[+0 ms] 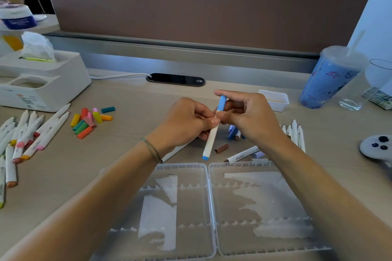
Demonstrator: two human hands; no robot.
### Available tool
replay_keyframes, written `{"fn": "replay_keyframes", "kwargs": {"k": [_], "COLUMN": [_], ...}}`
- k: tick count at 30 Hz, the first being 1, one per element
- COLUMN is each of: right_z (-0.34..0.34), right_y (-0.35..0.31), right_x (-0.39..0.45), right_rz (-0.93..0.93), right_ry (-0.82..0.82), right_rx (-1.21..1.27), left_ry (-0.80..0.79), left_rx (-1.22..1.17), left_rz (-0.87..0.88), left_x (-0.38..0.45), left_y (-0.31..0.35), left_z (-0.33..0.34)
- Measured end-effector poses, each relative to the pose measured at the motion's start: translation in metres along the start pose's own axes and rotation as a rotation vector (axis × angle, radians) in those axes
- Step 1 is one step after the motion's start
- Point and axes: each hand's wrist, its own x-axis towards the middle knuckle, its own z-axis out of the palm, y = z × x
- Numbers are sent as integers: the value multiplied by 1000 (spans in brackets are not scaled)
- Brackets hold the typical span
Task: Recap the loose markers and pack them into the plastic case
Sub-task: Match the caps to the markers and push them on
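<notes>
My left hand (186,121) grips the white barrel of a blue marker (210,142), held upright and tilted above the desk. My right hand (246,112) pinches the blue cap (222,103) at the marker's upper end. The clear plastic case (209,207) lies open and flat in front of me, with no markers in it. A pile of white markers (31,133) lies at the left. Loose coloured caps (89,121) sit beside that pile. More markers (294,133) and a brown cap (221,148) lie behind my right hand.
A white tissue box (42,78) stands at the back left. A blue cup with a straw (328,78), a glass (360,91) and a small white tray (275,99) are at the back right. A white game controller (377,146) lies at the right edge.
</notes>
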Motion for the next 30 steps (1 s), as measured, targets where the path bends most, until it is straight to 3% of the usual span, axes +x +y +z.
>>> {"fn": "replay_keyframes", "kwargs": {"k": [5,8,16,21,30], "right_z": [13,8,-30,-44,-35], "right_y": [0,-1,9,22,46], "right_x": [-1,3,11,16,21], "right_rz": [-10,16,162,218,289], "right_ry": [98,64,-10,-16,10], "right_rx": [3,16,-29,-169,-598], "left_ry": [68,18,-114,-95,-63], "left_rx": [17,42,600,846,1015], "left_rz": [12,-28,-102,-73,-78], "left_x": [1,1,0,-1,-2], "left_y": [-2,3,-1,-9,-11], "left_z": [3,-4,-16,-11,-13]}}
